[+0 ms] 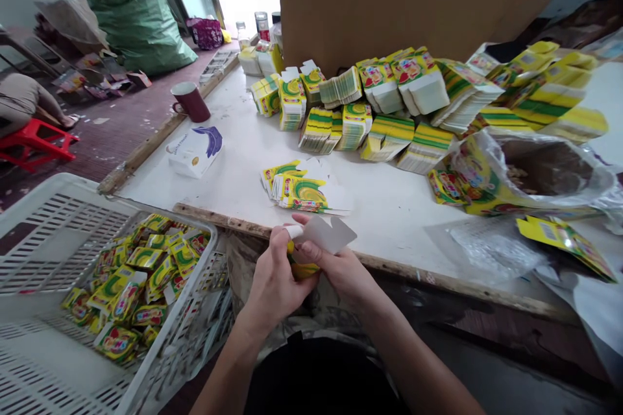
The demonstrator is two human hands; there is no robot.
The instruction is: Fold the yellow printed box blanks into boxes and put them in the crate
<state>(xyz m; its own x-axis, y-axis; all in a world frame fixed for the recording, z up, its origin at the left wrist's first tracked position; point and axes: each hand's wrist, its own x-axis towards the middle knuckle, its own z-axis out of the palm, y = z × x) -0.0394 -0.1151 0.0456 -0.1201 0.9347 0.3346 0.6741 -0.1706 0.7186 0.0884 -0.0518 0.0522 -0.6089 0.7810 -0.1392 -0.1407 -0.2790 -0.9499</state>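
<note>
Between my two hands, at the table's front edge, is a small yellow cardboard box (302, 268) with its white flaps standing up. My left hand (276, 279) wraps round its left side, fingers closed on it. From the right, my right hand (335, 269) grips the same box, with the thumb near its opening and a pale flap (331, 235) sticking out above the fingers. Whatever is inside the box is hidden by the fingers. Just beyond my hands lies a small fanned pile of flat printed cartons (306, 193).
Bundled stacks of cartons (379, 136) line the table's back. A white crate (195, 259) at left holds several filled boxes (146, 259). A mug (195, 104), a tissue pack (195, 152), an open plastic-lined bag (545, 168) and a cardboard panel (399, 0) stand around.
</note>
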